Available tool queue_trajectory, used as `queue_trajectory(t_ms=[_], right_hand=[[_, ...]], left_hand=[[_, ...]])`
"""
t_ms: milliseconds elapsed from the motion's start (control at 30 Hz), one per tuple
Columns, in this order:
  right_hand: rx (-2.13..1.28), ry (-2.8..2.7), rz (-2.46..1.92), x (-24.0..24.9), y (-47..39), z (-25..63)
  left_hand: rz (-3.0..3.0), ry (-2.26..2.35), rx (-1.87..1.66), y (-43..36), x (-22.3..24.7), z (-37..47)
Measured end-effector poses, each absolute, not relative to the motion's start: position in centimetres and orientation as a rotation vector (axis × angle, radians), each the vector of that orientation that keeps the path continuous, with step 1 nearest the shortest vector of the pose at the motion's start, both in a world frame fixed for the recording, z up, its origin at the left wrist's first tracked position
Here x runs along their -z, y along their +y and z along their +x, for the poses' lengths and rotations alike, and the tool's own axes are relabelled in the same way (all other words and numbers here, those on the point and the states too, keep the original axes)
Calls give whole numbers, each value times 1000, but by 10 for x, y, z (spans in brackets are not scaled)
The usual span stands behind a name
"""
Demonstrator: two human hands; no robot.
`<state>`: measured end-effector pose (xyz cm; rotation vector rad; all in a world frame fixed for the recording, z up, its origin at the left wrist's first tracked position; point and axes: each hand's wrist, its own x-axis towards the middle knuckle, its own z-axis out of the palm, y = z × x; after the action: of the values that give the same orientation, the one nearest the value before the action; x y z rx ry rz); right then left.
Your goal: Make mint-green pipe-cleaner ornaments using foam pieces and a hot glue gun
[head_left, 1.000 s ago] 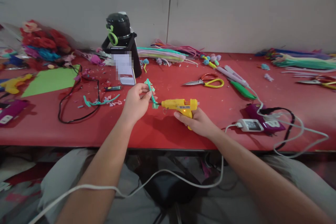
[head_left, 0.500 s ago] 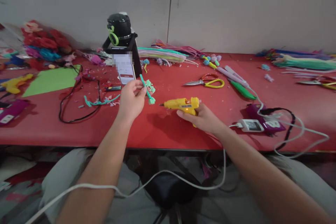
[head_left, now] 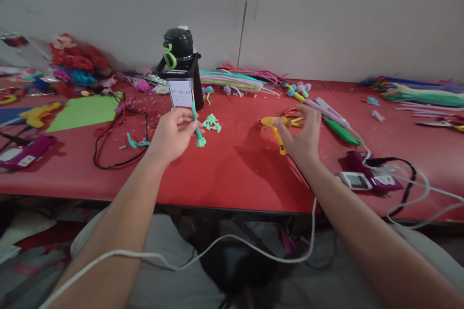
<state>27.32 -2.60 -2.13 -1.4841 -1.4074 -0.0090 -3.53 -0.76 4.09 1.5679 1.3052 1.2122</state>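
My left hand [head_left: 174, 133] pinches a teal fuzzy stem [head_left: 198, 130] whose lower end carries a small pale green tuft. Just right of it, a pile of short mint green pieces [head_left: 212, 123] lies on the red table [head_left: 224, 174]. My right hand [head_left: 302, 130] is raised with its fingers apart, directly over a yellow glue gun [head_left: 278, 130] that rests on the table. Nothing shows between the thumb and fingers.
Behind my left hand stand a phone [head_left: 181, 94] and a black bottle [head_left: 179, 48]. A pale hair straightener [head_left: 328, 113] and green tool lie right, near a purple power strip [head_left: 380, 178]. A green sheet [head_left: 87, 113] lies left; a white cable crosses my lap.
My right hand has let go of the glue gun, which now lies farther back. The view has shifted slightly left, and the phone screen now shows a timer.
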Motion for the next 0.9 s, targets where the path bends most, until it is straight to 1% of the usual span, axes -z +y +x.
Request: queue_trajectory(t_ms=[33, 67, 167, 233, 300, 400, 600, 767, 900], right_hand=[[83, -1447, -1412, 14, -25, 265], [85, -1569, -1326, 8, -23, 255], [-115, -1881, -1215, -1, 0, 215], [-315, -2117, -1296, 1, 22, 187], [-352, -2194, -1493, 5, 43, 162], [-337, -2221, -1632, 8, 60, 138], [-303, -2241, -1763, 2, 62, 115], [-377, -2148, -1739, 5, 66, 112], [-492, -2057, -1667, 4, 62, 128]], left_hand=[[1584, 1317, -1209, -5, -40, -38], [1592, 1330, -1207, -2, -39, -41], [1614, 1364, -1192, 5, -34, -45], [1637, 1390, -1185, 8, -32, -46], [1655, 1403, -1178, 8, -30, -46], [1652, 1377, -1166, 8, -29, -46], [1636, 1376, -1112, 7, -29, -46], [1577, 1371, -1101, 7, -31, -46], [1575, 1369, -1112, 8, -26, -43]])
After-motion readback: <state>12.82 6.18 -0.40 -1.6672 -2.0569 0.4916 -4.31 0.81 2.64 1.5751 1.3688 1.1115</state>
